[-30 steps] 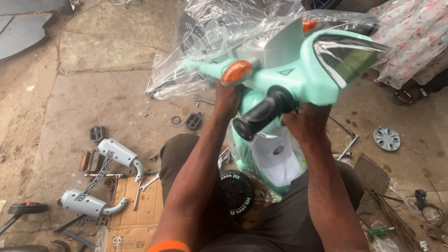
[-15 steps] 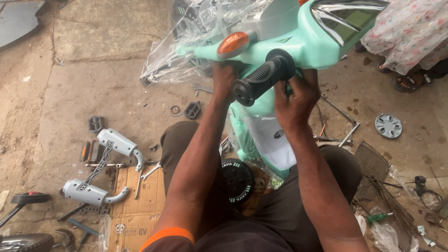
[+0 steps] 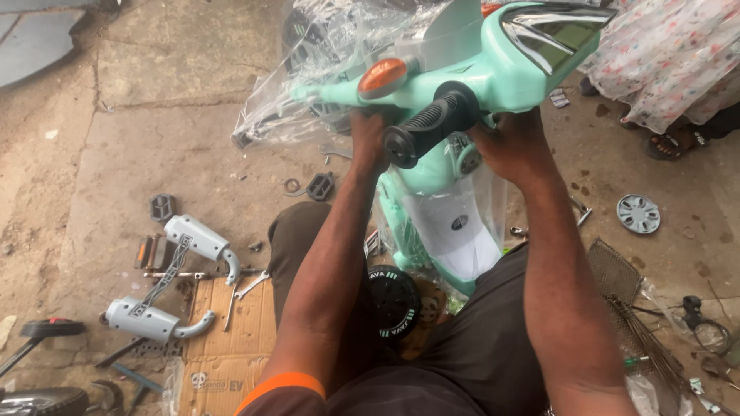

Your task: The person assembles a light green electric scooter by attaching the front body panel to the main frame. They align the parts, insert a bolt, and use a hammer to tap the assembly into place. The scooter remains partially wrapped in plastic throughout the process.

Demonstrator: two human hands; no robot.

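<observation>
A mint-green toy scooter (image 3: 493, 69) with an orange indicator light (image 3: 383, 75) stands between my knees, partly wrapped in clear plastic (image 3: 324, 54). Its black ribbed handlebar grip (image 3: 428, 123) points toward me. My left hand (image 3: 368, 139) grips the underside of the handlebar body just left of the grip. My right hand (image 3: 512, 142) holds the body just right of the grip. A black wheel (image 3: 393, 300) lies by my lap under the scooter.
Two grey toy exhaust pipes (image 3: 196, 243) lie on the concrete at left beside cardboard (image 3: 231, 331), spanners, black pedals (image 3: 320, 185) and a small wheel (image 3: 50, 327). A silver hubcap (image 3: 638, 213) and wire mesh basket (image 3: 617, 273) lie right. A person in floral cloth (image 3: 678, 54) sits top right.
The scooter's front has shifted up and toward the top of view. Both hands stay on the handlebar body, now higher.
</observation>
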